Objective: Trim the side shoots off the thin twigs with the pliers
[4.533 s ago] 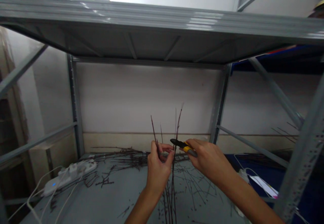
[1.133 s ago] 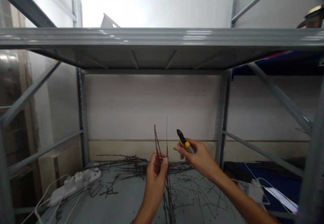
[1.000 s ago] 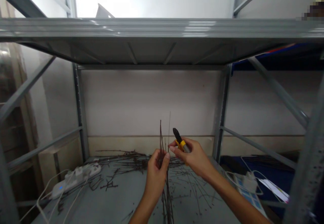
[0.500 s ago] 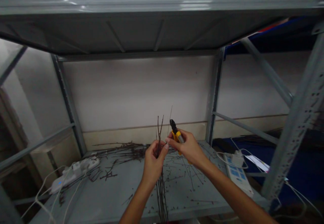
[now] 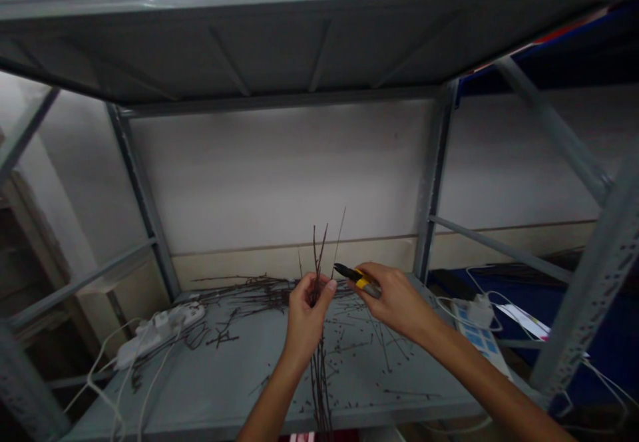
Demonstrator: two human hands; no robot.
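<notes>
Several thin dark twigs (image 5: pixel 320 369) stand upright in my left hand (image 5: pixel 308 305), whose thumb and fingers are wrapped round them. Their tips rise above the hand, and their lower ends hang past the shelf's front edge. One thinner, straight stem (image 5: pixel 339 239) leans up to the right from beside my left thumb. My right hand (image 5: pixel 392 295) is closed round yellow-and-grey handled pliers (image 5: pixel 367 284) with black jaws. The jaws point left, close to the thin stem just right of my left hand; whether they touch it I cannot tell.
More dark twigs (image 5: pixel 259 293) lie piled along the back of the grey shelf (image 5: pixel 239 382), with short scraps scattered over it. White power strips sit at the left (image 5: pixel 160 335) and right (image 5: pixel 482 339), trailing cables. Metal posts and an upper shelf (image 5: pixel 279 56) frame the space.
My right hand has moved away from my left thumb to the right, and the pliers have swung from pointing up to pointing left. My left hand still holds the twigs. The view has shifted slightly.
</notes>
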